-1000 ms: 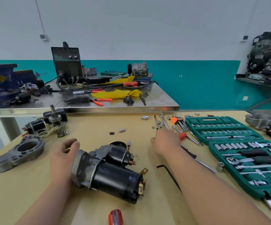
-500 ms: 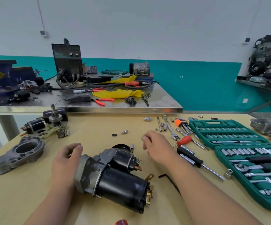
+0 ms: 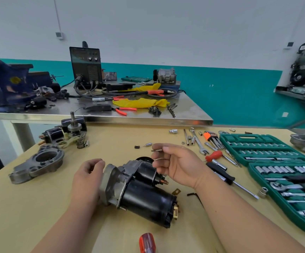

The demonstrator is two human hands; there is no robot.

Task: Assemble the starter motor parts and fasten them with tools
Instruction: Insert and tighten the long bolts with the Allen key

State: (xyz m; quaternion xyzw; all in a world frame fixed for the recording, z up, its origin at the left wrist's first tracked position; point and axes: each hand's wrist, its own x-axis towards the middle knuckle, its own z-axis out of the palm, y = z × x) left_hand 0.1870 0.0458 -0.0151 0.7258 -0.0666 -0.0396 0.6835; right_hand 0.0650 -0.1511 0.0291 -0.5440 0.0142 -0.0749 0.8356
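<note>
The starter motor [image 3: 144,196] lies on its side near the middle of the tan table [image 3: 38,207], its grey cast housing [image 3: 111,183] to the left. It looks heavy, rigid and apt to roll, so it is best held by that housing rather than by the brass terminals [image 3: 175,210]. The left hand [image 3: 87,174] sits curled against the housing; I cannot tell whether it grips or merely touches. The right hand [image 3: 177,165] hovers over the motor, its fingers pinching a small dark fastener [image 3: 156,150]. A green socket set [image 3: 275,161] lies to the right. A steel bench [image 3: 184,114] stands behind, against a teal-banded wall [image 3: 239,88].
</note>
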